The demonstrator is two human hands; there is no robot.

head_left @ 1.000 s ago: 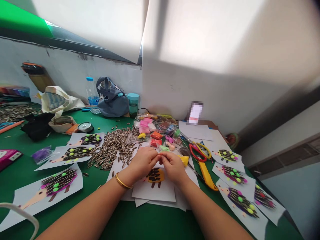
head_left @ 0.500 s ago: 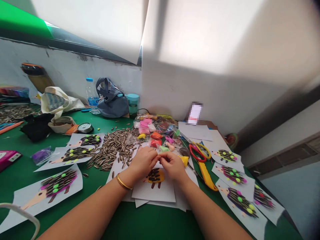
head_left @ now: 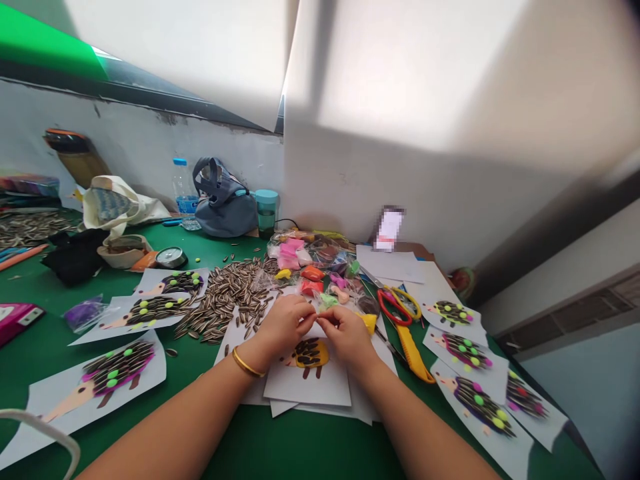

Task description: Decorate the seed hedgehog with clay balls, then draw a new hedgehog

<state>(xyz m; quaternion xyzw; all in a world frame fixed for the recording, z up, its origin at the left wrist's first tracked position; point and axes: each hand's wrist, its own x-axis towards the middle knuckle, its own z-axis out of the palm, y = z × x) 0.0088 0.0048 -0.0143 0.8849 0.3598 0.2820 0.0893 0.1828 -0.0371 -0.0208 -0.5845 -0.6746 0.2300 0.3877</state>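
Note:
My left hand, with a gold bangle on the wrist, and my right hand meet over the near middle of the table. Fingertips of both are pinched together around something too small to make out. Below them lies a white paper bearing a hedgehog with a yellow body, dark seeds on its back and brown legs. More white sheets are stacked under it. A heap of sunflower seeds spreads left of my left hand. Just beyond the fingers are bits of coloured clay, including a red lump and a green one.
Red-handled scissors and a yellow utility knife lie to the right. Finished-looking hedgehog pictures lie on the left and right. A blue-grey bag, a water bottle and a phone stand along the wall.
Both hands stay pinched together with only a slight shift of the fingers. A little more of the hedgehog's face and back shows beneath them. Nothing else has visibly moved.

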